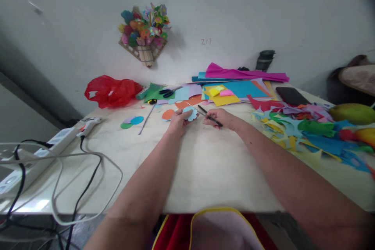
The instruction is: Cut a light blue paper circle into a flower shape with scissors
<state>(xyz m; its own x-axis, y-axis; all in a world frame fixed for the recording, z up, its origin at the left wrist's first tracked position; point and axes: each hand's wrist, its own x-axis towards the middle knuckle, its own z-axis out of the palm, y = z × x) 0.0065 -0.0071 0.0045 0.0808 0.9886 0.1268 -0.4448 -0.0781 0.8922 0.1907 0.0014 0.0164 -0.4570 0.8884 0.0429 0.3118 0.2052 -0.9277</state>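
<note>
A light blue paper flower (190, 113) with a scalloped edge is pinched between the fingers of my left hand (177, 122), just above the table. Scissors with black handles (215, 121) are gripped in my right hand (219, 118). Their thin blades point left toward the flower's edge. Whether they touch the paper I cannot make out. An orange paper circle (168, 115) lies just left of my left hand. Farther left are a blue circle (137, 120) and a green circle (126, 125), with a lilac one partly covered between them.
Coloured paper sheets (249, 89) and a second pair of scissors (166, 93) lie at the back. Paper scraps (307, 125) pile up on the right beside a dark phone (292, 96). A red plastic bag (113, 90) stands back left. Cables (99, 156) and a power strip (38, 164) occupy the left edge.
</note>
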